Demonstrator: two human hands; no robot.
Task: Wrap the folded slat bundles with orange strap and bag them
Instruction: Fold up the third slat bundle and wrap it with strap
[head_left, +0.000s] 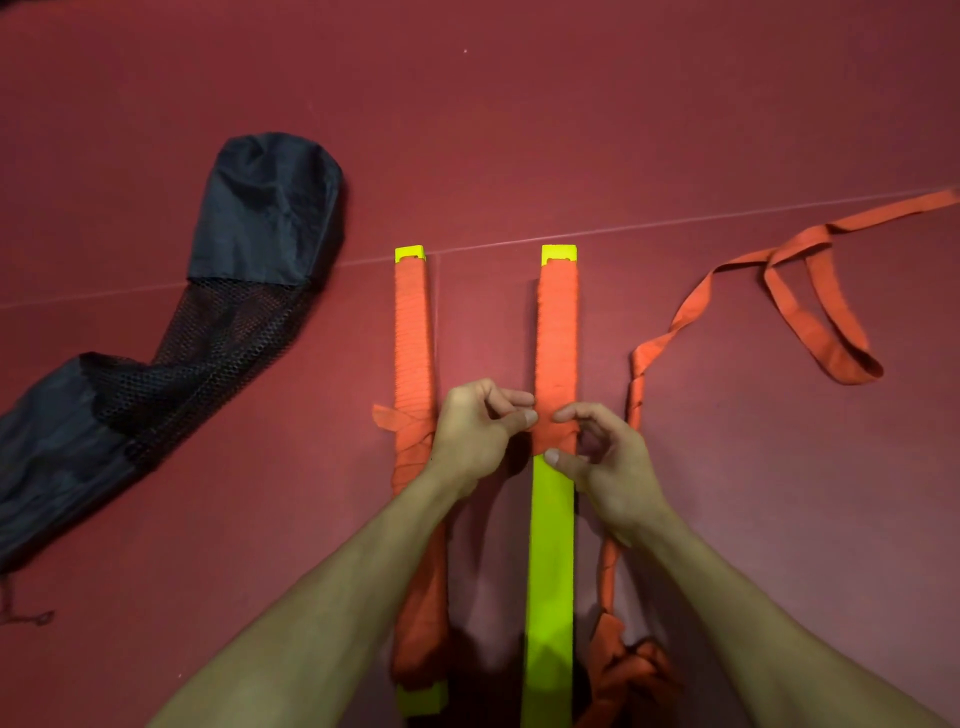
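Two yellow slat bundles lie side by side on the red floor. The left bundle (412, 332) is wound in orange strap along nearly its whole length. The right bundle (551, 545) is wrapped only on its far half, its near half bare yellow. My left hand (475, 436) pinches the strap at the left edge of the last turn on the right bundle. My right hand (605, 462) pinches the same turn from the right, thumb on the bare slat. The loose orange strap (691, 312) trails off to the right in loops.
A black bag (218, 312) with a mesh middle section lies slack on the floor at the left. A bunched heap of orange strap (631, 670) sits by my right forearm. Seams in the red floor run across behind the bundles.
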